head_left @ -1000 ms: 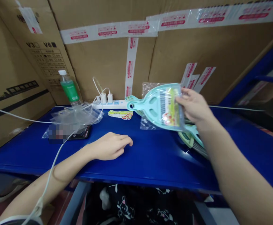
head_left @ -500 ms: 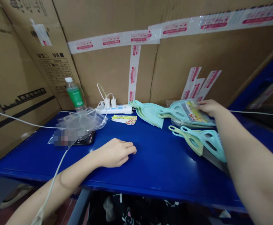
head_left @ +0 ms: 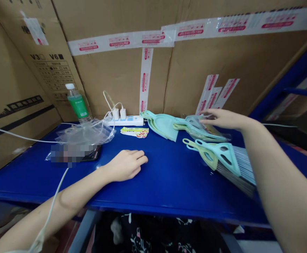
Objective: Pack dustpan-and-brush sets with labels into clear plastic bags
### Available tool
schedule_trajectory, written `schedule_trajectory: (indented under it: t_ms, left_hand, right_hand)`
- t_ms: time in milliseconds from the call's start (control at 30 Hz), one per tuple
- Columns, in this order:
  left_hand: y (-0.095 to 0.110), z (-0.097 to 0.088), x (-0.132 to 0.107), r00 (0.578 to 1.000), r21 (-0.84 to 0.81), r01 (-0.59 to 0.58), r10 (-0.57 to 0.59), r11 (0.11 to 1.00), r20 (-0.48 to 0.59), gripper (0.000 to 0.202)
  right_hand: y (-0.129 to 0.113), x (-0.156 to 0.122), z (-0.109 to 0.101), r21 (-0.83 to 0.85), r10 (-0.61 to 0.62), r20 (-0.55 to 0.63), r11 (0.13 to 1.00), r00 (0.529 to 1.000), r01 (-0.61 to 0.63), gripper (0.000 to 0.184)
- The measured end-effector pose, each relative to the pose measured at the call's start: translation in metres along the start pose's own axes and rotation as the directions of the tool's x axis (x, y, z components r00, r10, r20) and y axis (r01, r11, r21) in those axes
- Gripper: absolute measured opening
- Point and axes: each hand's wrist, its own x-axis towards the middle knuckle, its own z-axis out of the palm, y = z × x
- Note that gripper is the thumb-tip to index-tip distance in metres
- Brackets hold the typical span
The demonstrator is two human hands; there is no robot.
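My right hand (head_left: 223,118) hovers with fingers stretched out just over a teal dustpan in a clear plastic bag (head_left: 198,128), which lies flat at the back right of the blue table (head_left: 169,179). Left of that bagged pan lies a stack of bare teal dustpans (head_left: 161,125). In front of it lie teal and green hand brushes (head_left: 223,158), bristles pointing right. My left hand (head_left: 127,165) rests on the table near the middle, fingers loosely laid down and holding nothing.
Printed label cards (head_left: 134,131), a white power strip with chargers (head_left: 124,121), a heap of clear plastic bags (head_left: 85,133), a phone (head_left: 90,154) and a green-labelled bottle (head_left: 77,102) sit at the back left. Taped cardboard boxes (head_left: 121,70) wall the back and left. A blue frame (head_left: 287,84) rises at right.
My right hand carried the bagged dustpan from mid-air down onto the pile at the back right and let go of it, fingers now spread. My left hand stayed put.
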Motion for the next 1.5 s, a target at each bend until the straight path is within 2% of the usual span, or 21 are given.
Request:
schedule_trajectory:
  t_ms: [33, 100, 200, 267, 367, 467, 567, 667, 767, 967, 1100, 1200, 1367, 1433, 1500]
  left_hand:
    - [-0.001, 0.002, 0.003, 1.000, 0.036, 0.007, -0.006, 0.999, -0.013, 0.019]
    - [-0.002, 0.007, 0.013, 1.000, 0.111, 0.006, -0.003, 0.994, -0.027, 0.021]
    - [-0.003, 0.013, 0.035, 0.999, 0.190, 0.035, -0.027, 0.981, -0.044, 0.030]
    - [-0.002, 0.016, 0.056, 0.995, 0.228, 0.083, -0.066, 0.970, -0.081, 0.036]
    - [-0.004, 0.018, 0.090, 0.988, 0.234, 0.129, -0.103, 0.964, -0.118, 0.039]
    - [-0.008, 0.019, 0.117, 0.987, 0.213, 0.121, -0.095, 0.969, -0.129, 0.034]
    - [-0.013, 0.018, 0.129, 0.990, 0.217, 0.100, -0.075, 0.971, -0.120, 0.026]
    - [-0.015, 0.016, 0.131, 0.990, 0.234, 0.085, -0.057, 0.968, -0.127, 0.025]
    - [-0.015, 0.010, 0.131, 0.989, 0.248, 0.075, -0.041, 0.966, -0.140, 0.025]
    - [-0.007, 0.002, 0.121, 0.988, 0.315, 0.008, 0.041, 0.949, -0.147, 0.031]
    - [-0.001, 0.001, 0.091, 0.969, 0.360, -0.051, 0.133, 0.932, -0.207, 0.033]
    - [0.003, -0.001, 0.061, 0.938, 0.372, -0.104, 0.215, 0.922, -0.271, 0.033]
    - [0.013, -0.003, 0.019, 0.893, 0.338, -0.236, 0.341, 0.911, -0.295, 0.030]
    - [0.019, 0.000, 0.011, 0.865, 0.291, -0.291, 0.381, 0.911, -0.326, 0.028]
    - [0.026, 0.004, 0.006, 0.850, 0.248, -0.319, 0.392, 0.915, -0.352, 0.026]
  right_hand:
    - [-0.005, -0.008, -0.002, -0.011, -0.008, 0.123, 1.000, 0.992, 0.009, 0.019]
    - [-0.009, -0.021, -0.002, -0.045, -0.042, 0.256, 0.997, 0.966, 0.055, 0.020]
    - [-0.007, -0.034, 0.003, -0.088, -0.093, 0.340, 0.988, 0.936, 0.130, 0.017]
    - [-0.006, -0.037, 0.007, -0.127, -0.077, 0.380, 0.983, 0.922, 0.134, 0.017]
    - [-0.011, -0.040, 0.012, -0.196, -0.043, 0.424, 0.971, 0.905, 0.138, 0.016]
    - [-0.019, -0.042, 0.016, -0.220, -0.066, 0.431, 0.959, 0.900, 0.176, 0.023]
    - [-0.020, -0.043, 0.018, -0.260, -0.124, 0.417, 0.933, 0.900, 0.249, 0.022]
    - [-0.014, -0.043, 0.020, -0.345, -0.146, 0.393, 0.892, 0.908, 0.293, 0.015]
    - [-0.011, -0.043, 0.020, -0.423, -0.129, 0.369, 0.859, 0.921, 0.290, 0.009]
    - [-0.021, -0.047, 0.017, -0.394, -0.156, 0.351, 0.870, 0.923, 0.297, 0.020]
    - [-0.040, -0.054, 0.017, -0.408, -0.247, 0.283, 0.843, 0.927, 0.349, 0.025]
    - [-0.058, -0.059, 0.021, -0.364, -0.324, 0.230, 0.846, 0.918, 0.390, 0.032]
    - [-0.080, -0.069, 0.042, -0.130, -0.508, 0.182, 0.836, 0.842, 0.533, 0.041]
    - [-0.085, -0.073, 0.054, -0.071, -0.604, 0.151, 0.783, 0.783, 0.618, 0.042]
    - [-0.090, -0.078, 0.066, -0.092, -0.702, 0.117, 0.696, 0.702, 0.712, 0.043]
